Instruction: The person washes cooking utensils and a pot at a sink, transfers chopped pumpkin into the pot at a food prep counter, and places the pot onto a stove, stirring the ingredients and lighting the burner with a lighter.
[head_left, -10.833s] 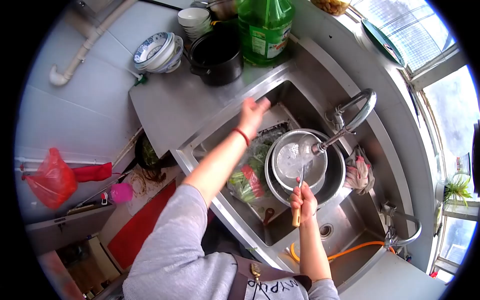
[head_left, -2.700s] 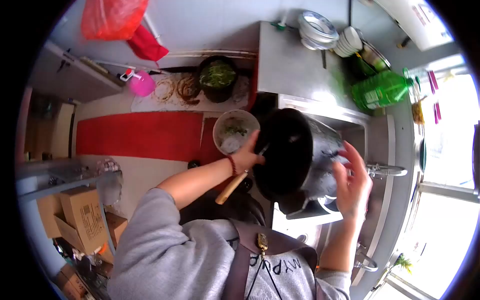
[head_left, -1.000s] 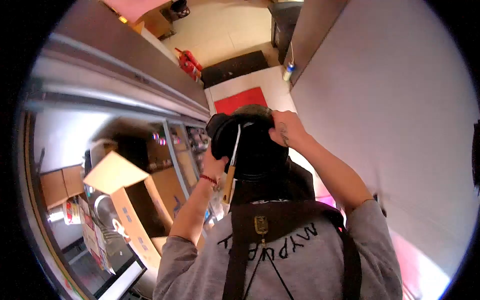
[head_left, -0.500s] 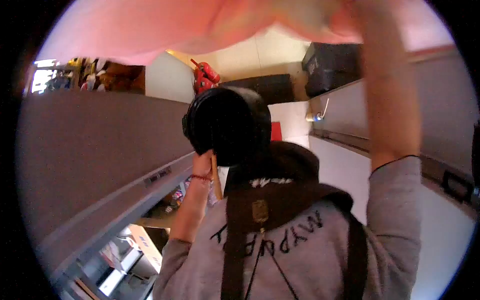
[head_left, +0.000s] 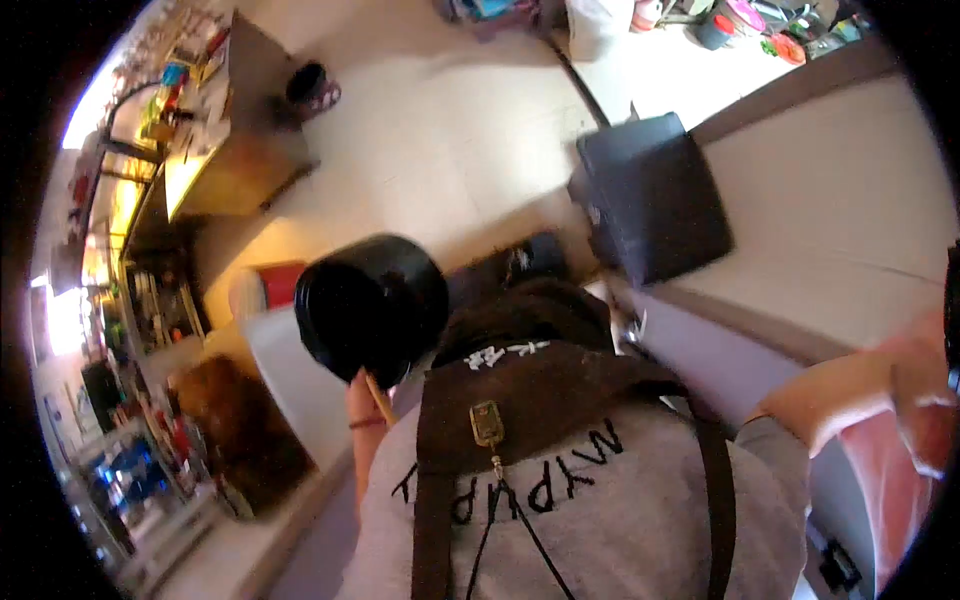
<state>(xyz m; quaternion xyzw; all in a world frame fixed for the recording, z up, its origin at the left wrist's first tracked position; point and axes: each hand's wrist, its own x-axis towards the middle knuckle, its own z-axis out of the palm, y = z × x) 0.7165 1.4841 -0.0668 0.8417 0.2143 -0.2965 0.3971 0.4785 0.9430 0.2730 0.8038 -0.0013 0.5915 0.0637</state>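
Observation:
A black cylindrical pot (head_left: pixel 375 305) hangs out in front of me on the left, its dark side toward me. My left hand (head_left: pixel 362 400) is closed at its near edge, with a thin wooden stick (head_left: pixel 381 400) along the fingers. The exact grip is partly hidden. At the far right, my right arm reaches outward, and my right hand (head_left: pixel 925 405) is against a pink cloth (head_left: pixel 885 490) that drapes downward. Blur and the frame edge obscure those fingers.
A large black bin (head_left: pixel 655 200) stands ahead to the right on the pale tiled floor (head_left: pixel 430 150). A dark mat (head_left: pixel 515 265) lies beyond my feet. On the left are a table (head_left: pixel 225 170) and crowded shelves. Pale panels (head_left: pixel 830 190) flank the right.
The pink cloth has gone from overhead to my right side as my right arm lowered outward. My view has shifted forward into the room; the pot stays in my left hand, farther left.

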